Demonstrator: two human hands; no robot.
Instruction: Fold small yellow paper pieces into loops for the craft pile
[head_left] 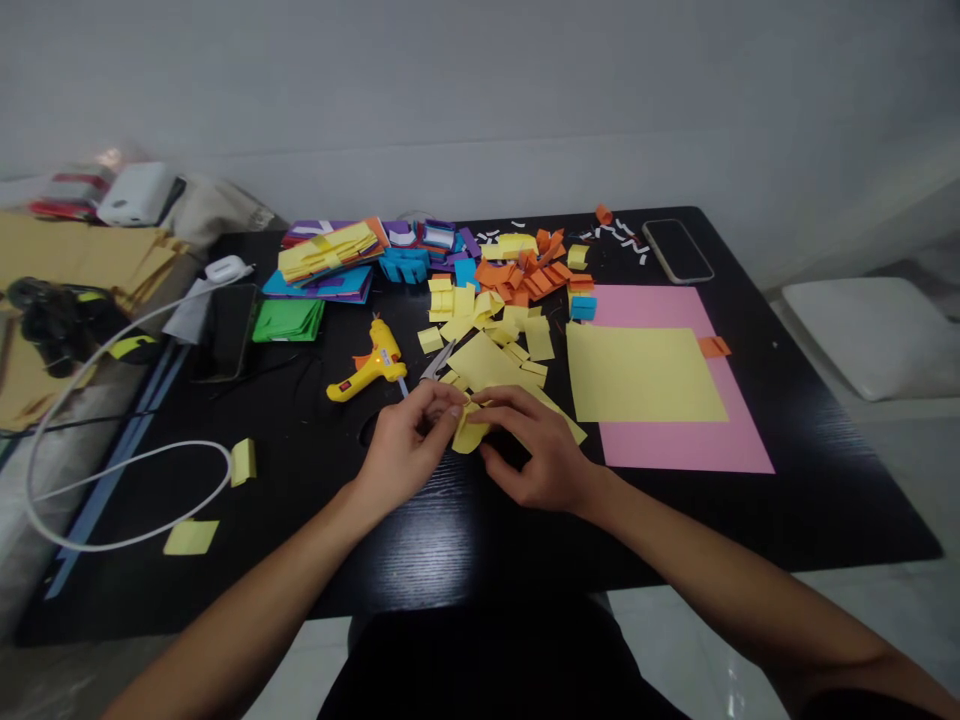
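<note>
My left hand (411, 443) and my right hand (534, 450) meet over the front middle of the black table (787, 500). Both pinch a small folded yellow paper piece (469, 432) between fingers and thumbs. Just behind the hands lie a larger yellow paper sheet (487, 365), scissors (437, 364) and a yellow glue gun (369, 367). Several small yellow paper pieces (480, 312) are scattered beyond them.
A yellow sheet (641, 372) lies on a pink sheet (697, 445) at right. Orange pieces (529, 275), stacked coloured paper (330, 262), green paper (288, 320), a phone (676, 250) and another phone (225, 330) sit farther back. A white cable (112, 470) loops at left.
</note>
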